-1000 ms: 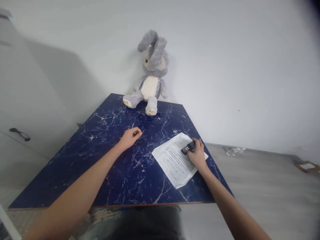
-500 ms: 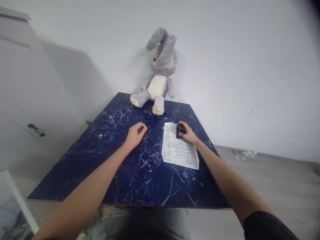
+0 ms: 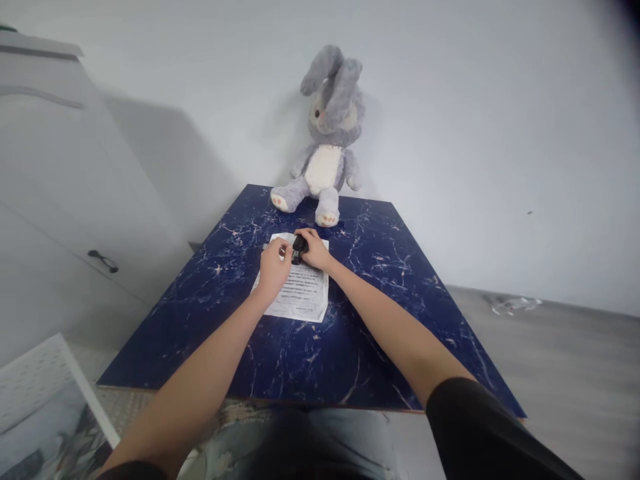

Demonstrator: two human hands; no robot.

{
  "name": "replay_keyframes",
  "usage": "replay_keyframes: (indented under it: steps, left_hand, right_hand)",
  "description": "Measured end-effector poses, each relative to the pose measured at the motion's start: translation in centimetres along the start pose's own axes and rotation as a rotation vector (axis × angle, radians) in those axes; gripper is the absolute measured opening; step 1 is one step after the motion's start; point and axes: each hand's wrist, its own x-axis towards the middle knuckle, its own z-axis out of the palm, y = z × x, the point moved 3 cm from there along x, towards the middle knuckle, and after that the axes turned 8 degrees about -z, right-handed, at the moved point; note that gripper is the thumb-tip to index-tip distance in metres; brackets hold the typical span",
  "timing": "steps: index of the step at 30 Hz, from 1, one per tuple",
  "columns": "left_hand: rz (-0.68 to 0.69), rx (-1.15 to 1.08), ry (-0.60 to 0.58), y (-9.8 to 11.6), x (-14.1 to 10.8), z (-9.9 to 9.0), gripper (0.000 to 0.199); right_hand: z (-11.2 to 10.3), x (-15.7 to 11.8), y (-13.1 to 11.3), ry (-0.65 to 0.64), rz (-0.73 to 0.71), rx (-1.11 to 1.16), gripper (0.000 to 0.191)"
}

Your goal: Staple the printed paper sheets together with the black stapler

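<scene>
A printed white sheet of paper (image 3: 300,293) lies on the blue marbled table (image 3: 200,313). On its upper part is a small black object (image 3: 299,246), with the fingers of my right hand (image 3: 315,250) wrapped round it. My left hand (image 3: 275,261) is over the paper's left side, its fingertips pinched together close beside the black object. What the left fingers hold, if anything, is too small to make out.
A grey and white plush rabbit (image 3: 325,167) sits at the table's far edge against the wall. To the left stands a white cabinet (image 3: 60,173) with a dark handle. Clear plastic (image 3: 515,305) lies on the floor at the right.
My right hand has moved left with the black object, and the paper has shifted left with it. My left hand now meets the right over the paper. The camera view has shifted slightly.
</scene>
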Motion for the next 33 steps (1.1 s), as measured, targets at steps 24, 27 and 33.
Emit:
replay_keyframes:
  steps: [24,27,33]
  left_hand:
    - [0.147,0.44,-0.668,2.2,-3.6,4.5,0.004]
    - [0.182,0.427,-0.679,2.3,-3.8,4.6,0.004]
    - [0.155,0.271,-0.721,1.9,-3.2,4.3,0.005]
  right_hand:
    - [-12.9,-19.5,-10.8,-0.205,0.324,-0.282,0.01]
    - [-16.3,-21.1,-9.3,-0.027,0.445,-0.419,0.013]
    - [-19.1,-24.0,-7.3,-0.075,0.545,-0.529,0.011]
